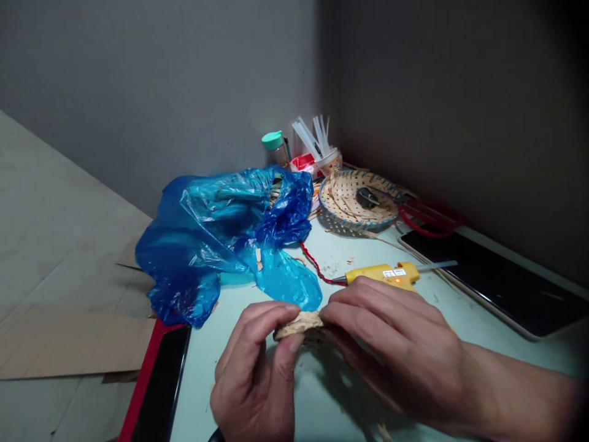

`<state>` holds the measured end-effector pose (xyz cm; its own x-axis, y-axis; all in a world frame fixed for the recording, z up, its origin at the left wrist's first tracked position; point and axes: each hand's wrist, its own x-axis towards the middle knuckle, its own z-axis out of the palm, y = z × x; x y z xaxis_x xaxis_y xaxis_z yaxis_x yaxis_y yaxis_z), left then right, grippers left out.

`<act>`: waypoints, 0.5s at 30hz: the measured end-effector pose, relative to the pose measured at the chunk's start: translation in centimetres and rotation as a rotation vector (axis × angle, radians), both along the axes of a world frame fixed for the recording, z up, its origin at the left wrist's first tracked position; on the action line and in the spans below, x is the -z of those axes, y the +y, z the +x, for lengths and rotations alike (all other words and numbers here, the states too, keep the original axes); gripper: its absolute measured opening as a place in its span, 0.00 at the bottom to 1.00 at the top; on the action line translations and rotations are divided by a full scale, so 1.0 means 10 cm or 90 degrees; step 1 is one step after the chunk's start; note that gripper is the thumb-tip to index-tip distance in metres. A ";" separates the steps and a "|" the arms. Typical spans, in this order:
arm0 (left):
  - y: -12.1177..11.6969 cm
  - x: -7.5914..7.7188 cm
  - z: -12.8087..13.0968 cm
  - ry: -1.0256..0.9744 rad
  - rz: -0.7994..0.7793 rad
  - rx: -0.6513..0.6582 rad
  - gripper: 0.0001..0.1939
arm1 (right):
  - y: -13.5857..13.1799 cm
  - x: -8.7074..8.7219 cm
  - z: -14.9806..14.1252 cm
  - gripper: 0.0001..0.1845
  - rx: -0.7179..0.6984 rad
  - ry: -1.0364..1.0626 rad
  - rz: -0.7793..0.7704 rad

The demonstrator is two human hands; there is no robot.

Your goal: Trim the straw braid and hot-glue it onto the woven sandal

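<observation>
A small tan piece (301,323), wrinkled like dried husk or twisted paper, is held up over the near part of the table. My left hand (257,365) pinches its left end between thumb and fingers. From the right, my right hand (400,341) closes its fingertips on the other end; its thumb is mostly hidden. Just beyond my right hand lies a yellow glue gun (380,274) with a lit orange light and a clear glue stick in its back. A red cord (315,265) runs to its nozzle.
A blue plastic bag (221,227) covers the table's left back. Behind stand a jar with a turquoise lid (273,141) and a cup of glue sticks (329,161). A woven basket (356,199), red-handled scissors (430,218) and a tablet (497,279) are at right. Cardboard (78,344) lies left.
</observation>
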<state>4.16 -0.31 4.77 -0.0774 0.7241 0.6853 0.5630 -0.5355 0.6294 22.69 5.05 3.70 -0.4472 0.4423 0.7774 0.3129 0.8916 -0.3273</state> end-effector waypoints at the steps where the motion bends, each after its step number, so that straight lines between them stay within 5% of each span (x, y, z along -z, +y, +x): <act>1: 0.00 -0.01 -0.01 0.000 -0.004 0.009 0.15 | 0.00 0.01 0.01 0.08 -0.004 0.002 0.005; 11: 0.05 -0.08 0.03 -0.042 -0.008 0.017 0.13 | 0.02 -0.04 0.02 0.07 -0.014 -0.013 0.035; 15: 0.00 -0.02 0.08 -0.064 -0.030 -0.071 0.14 | 0.03 -0.05 0.04 0.08 0.001 -0.018 0.058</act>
